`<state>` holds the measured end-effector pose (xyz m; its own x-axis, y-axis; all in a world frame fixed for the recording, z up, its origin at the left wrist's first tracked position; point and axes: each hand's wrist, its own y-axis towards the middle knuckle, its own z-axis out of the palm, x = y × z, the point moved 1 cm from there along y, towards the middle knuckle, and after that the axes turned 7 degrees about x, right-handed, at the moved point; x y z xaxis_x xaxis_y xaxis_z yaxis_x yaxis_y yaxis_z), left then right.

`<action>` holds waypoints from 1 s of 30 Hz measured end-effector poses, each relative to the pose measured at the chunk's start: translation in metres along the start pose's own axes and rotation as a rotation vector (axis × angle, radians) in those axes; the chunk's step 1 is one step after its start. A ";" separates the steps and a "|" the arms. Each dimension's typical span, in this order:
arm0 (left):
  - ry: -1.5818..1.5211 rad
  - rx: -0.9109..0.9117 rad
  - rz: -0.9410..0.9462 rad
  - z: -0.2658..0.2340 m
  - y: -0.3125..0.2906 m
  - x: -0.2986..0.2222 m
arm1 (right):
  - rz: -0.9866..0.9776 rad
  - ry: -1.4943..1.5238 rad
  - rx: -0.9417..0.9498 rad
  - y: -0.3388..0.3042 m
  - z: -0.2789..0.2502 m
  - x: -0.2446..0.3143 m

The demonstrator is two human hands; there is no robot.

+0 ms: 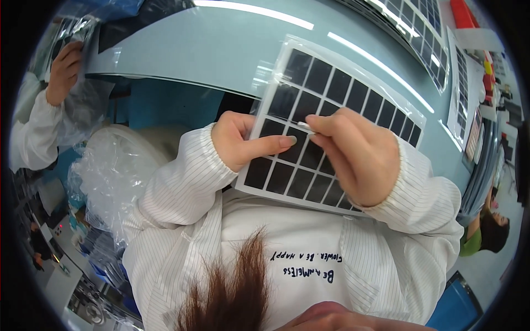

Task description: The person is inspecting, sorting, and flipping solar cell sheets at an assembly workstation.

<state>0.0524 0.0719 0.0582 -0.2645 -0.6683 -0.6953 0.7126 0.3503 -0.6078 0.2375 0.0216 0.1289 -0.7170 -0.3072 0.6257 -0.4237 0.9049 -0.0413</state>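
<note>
A sheet of dark rectangular pieces point(322, 76) in a white grid, with a clear plastic film at its edges, lies tilted in front of my chest. My left hand point(237, 142) grips its left edge, the thumb stretched across the top and the fingers hidden behind. Over the sheet's middle, my right hand point(359, 151) pinches a small white stick-like piece point(303, 126). Its tip comes close to a dark rectangle near my left thumb; whether it touches cannot be made out.
The glossy pale blue table point(193, 47) runs beyond the sheet. Similar gridded sheets point(422, 33) stand at the far right. On the left, a co-worker's hand point(65, 69) holds clear plastic. A plastic-covered bundle point(113, 171) sits beside my left arm. Another person point(488, 231) is at the right.
</note>
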 end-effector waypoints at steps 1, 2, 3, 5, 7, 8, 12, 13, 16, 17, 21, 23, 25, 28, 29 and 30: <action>0.027 0.001 -0.004 -0.001 0.002 0.002 | -0.020 -0.028 0.004 0.003 0.008 -0.003; 0.015 -0.012 0.032 -0.002 0.003 0.008 | -0.047 -0.052 0.015 0.007 0.014 -0.003; 0.004 -0.027 0.033 -0.002 0.002 0.008 | -0.061 -0.046 0.026 0.009 0.016 -0.003; 0.004 -0.014 0.059 -0.001 0.000 0.007 | -0.070 -0.107 0.007 0.011 0.021 -0.003; -0.006 -0.020 0.067 -0.003 0.001 0.010 | -0.100 -0.111 -0.017 0.012 0.025 -0.007; 0.014 -0.014 0.052 -0.003 0.001 0.009 | -0.095 -0.110 -0.017 0.013 0.025 -0.007; 0.043 -0.004 0.042 -0.003 0.002 0.009 | -0.096 -0.096 -0.023 0.014 0.026 -0.008; 0.041 -0.005 0.041 -0.003 0.002 0.009 | -0.097 -0.094 -0.021 0.014 0.025 -0.008; 0.061 -0.026 0.040 -0.001 0.002 0.010 | -0.092 -0.114 0.014 0.013 0.025 -0.006; 0.015 -0.012 0.081 0.000 0.002 0.008 | -0.101 -0.149 0.019 0.013 0.025 -0.005; 0.037 -0.020 0.104 0.000 -0.002 0.004 | -0.074 -0.233 0.102 0.021 0.020 0.008; 0.051 -0.001 0.101 -0.003 -0.002 0.004 | -0.053 -0.231 0.135 0.025 0.022 0.009; 0.071 0.018 0.095 -0.003 0.000 0.004 | -0.033 -0.226 0.161 0.026 0.023 0.009; 0.079 -0.003 0.110 -0.005 0.000 0.007 | 0.004 -0.259 0.198 0.030 0.024 0.016; 0.101 -0.002 0.111 -0.006 0.000 0.007 | 0.016 -0.264 0.225 0.031 0.025 0.017; 0.123 -0.001 0.112 -0.007 0.000 0.007 | 0.029 -0.268 0.252 0.031 0.025 0.018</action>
<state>0.0460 0.0711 0.0507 -0.2610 -0.5395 -0.8005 0.7413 0.4192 -0.5242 0.1976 0.0370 0.1190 -0.8361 -0.3794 0.3962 -0.5004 0.8234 -0.2675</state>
